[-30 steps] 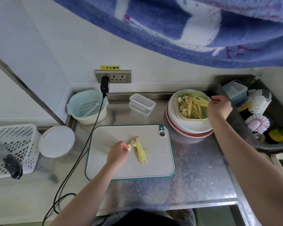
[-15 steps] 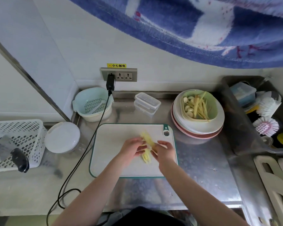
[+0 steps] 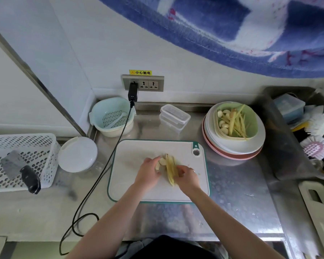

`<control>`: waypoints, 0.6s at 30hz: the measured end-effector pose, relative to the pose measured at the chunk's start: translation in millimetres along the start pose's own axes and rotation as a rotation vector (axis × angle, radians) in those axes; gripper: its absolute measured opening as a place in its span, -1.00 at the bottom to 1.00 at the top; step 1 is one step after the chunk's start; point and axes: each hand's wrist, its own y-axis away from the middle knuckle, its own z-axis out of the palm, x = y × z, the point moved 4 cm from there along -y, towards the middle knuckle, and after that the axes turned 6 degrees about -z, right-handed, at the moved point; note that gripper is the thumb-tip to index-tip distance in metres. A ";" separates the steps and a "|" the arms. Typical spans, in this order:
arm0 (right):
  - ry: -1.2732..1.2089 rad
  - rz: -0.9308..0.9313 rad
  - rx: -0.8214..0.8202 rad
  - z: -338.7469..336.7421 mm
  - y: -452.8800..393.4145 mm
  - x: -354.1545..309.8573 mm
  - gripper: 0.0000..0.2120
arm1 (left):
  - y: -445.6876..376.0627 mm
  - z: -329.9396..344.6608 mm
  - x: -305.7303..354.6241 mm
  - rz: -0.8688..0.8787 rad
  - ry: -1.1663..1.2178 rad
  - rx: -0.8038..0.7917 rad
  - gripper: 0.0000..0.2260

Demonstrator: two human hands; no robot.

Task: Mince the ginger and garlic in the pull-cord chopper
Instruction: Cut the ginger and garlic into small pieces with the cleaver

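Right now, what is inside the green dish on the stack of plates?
The green dish holds peeled garlic cloves and ginger strips. What lies under them is covered.

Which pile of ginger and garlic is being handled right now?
The small pile on the white cutting board, gathered between the left hand and right hand. The other pile lies untouched in the green dish on the stacked plates.

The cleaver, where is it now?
In the head view the cleaver lies at the far left, in the white basket, left of the round white lid.
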 end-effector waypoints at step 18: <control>0.090 -0.048 -0.038 18.1 -0.3 -16.8 -0.53 | -6.1 6.1 7.1 -0.012 -0.156 0.095 -0.72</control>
